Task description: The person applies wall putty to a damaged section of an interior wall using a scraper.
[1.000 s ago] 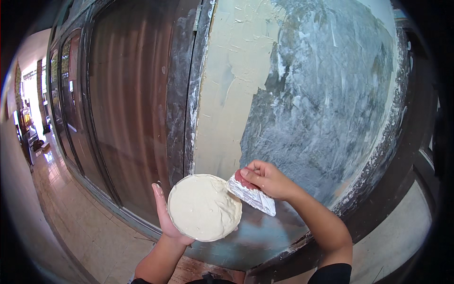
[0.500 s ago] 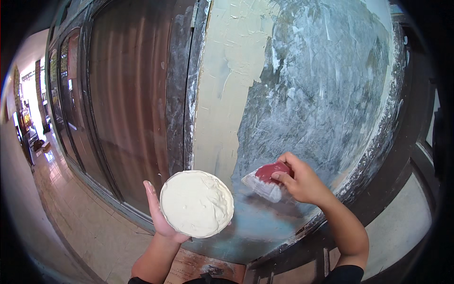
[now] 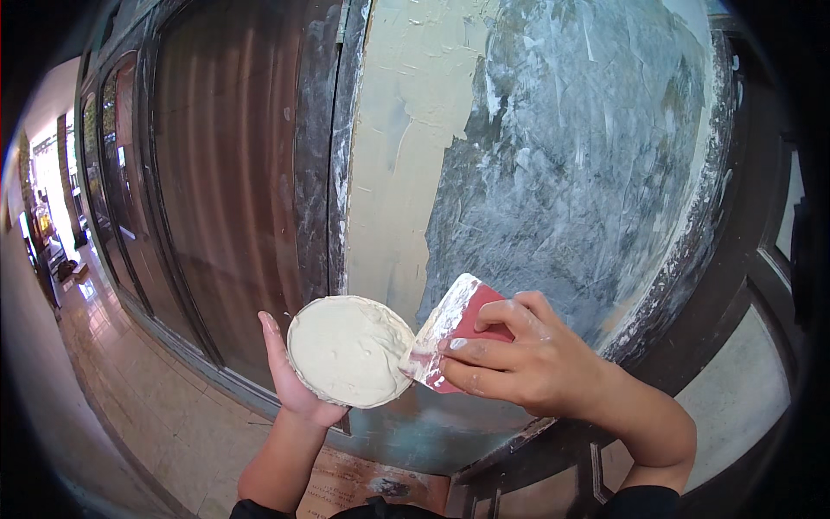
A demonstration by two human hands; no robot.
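My left hand (image 3: 300,394) holds up a round tub (image 3: 353,405) from below, its thumb stretched up along the left side and the other fingers hidden underneath. Smooth cream putty (image 3: 337,350) fills it to the rim, with ridges and a dip on the right side. In my right hand (image 3: 540,363) is a red putty spreader (image 3: 474,313), its edge smeared white. The spreader's lower corner meets the tub's right rim, touching the putty there. Whitish smears mark the right fingers. Behind both hands, the wall has a cream putty band (image 3: 393,164) beside a rough grey area (image 3: 562,190).
A dark-framed window or door panel (image 3: 225,182) stands left of the wall. Dark wooden framing (image 3: 735,216) closes in on the right. Tiled floor (image 3: 164,415) runs back at the left, and a brown printed cardboard piece (image 3: 363,484) lies below my hands.
My right hand has turned the spreader and brought it left from in front of the wall to the tub's rim. The tub has shifted slightly up and left and looks more tilted.
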